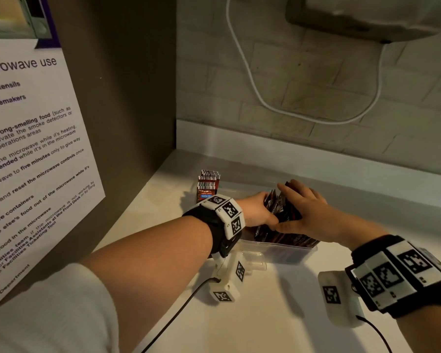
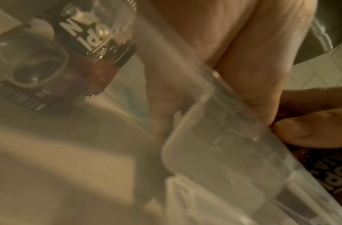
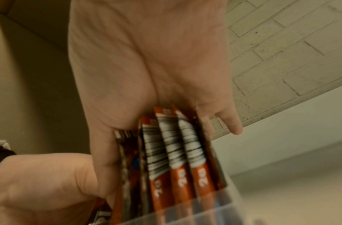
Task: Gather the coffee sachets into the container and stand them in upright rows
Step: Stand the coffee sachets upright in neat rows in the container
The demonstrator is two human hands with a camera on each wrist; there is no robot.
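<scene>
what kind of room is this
Probably a shared workplace kitchenette: a printed white microwave-use notice citing a Facilities team hangs beside a pale countertop, where a clear plastic container holds dark red coffee sachets.

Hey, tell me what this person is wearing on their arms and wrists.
Both hands, left hand and right hand, are bare. Each wrist carries a black strap with white blocks printed with black square codes, plus a white camera unit underneath trailing a black cable. A cream knitted sleeve is pushed up the left forearm.
</scene>
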